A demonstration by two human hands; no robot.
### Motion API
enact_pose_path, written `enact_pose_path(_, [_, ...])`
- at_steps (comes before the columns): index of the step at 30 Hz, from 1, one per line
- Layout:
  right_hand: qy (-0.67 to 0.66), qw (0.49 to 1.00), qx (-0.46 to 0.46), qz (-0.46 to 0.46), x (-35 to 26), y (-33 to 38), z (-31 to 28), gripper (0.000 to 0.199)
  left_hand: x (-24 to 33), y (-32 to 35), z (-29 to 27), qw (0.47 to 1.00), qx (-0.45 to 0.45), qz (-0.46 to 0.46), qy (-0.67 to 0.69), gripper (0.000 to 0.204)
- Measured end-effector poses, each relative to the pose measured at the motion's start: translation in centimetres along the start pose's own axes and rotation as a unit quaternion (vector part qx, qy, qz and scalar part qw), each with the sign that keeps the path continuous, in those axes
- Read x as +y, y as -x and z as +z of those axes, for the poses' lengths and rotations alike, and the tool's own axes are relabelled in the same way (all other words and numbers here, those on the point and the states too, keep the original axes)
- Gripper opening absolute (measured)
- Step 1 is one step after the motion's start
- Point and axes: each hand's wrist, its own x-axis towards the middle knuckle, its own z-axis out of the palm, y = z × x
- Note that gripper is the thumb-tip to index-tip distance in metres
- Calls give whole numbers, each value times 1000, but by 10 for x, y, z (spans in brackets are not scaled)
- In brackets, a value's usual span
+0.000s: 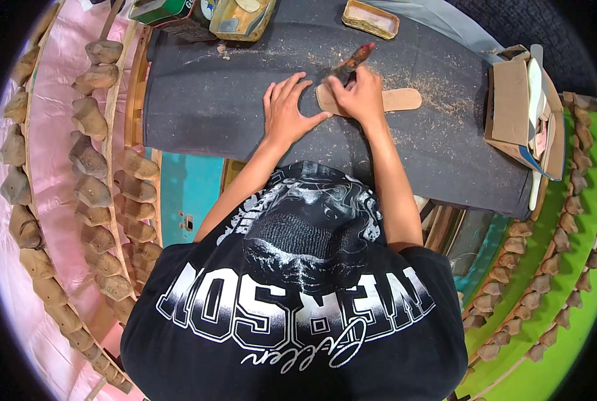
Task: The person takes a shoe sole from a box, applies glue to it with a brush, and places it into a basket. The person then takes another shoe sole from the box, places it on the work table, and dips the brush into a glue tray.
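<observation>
A tan, sole-shaped piece (402, 99) lies flat on the dark cloth of the worktable. My right hand (360, 97) is over its left part, closed around a stained brown stick-like tool (349, 65) with a reddish top end. The tool leans up and to the right, and its lower end is hidden by my fingers. My left hand (287, 110) rests to the left of the sole piece, fingers spread on the cloth and holding nothing. Its thumb points at the piece's left end; whether they touch I cannot tell.
Shavings (445, 93) litter the table. At the back stand a green-and-dark tin (181, 17), an open yellowish container (243, 20) and a small tray (370, 19). A cardboard box (509, 100) with white items sits at the right edge. Racks of wooden shoe lasts (91, 157) flank both sides.
</observation>
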Motion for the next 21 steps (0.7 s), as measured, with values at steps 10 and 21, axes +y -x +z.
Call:
enact_pose_path(10, [-4, 999, 41, 18, -3, -1, -8, 23, 0, 2, 1, 1000, -22, 0, -18, 81])
enact_pose_path(21, [98, 994, 36, 28, 15, -2, -19, 25, -3, 4, 3, 997, -20, 42, -57, 71])
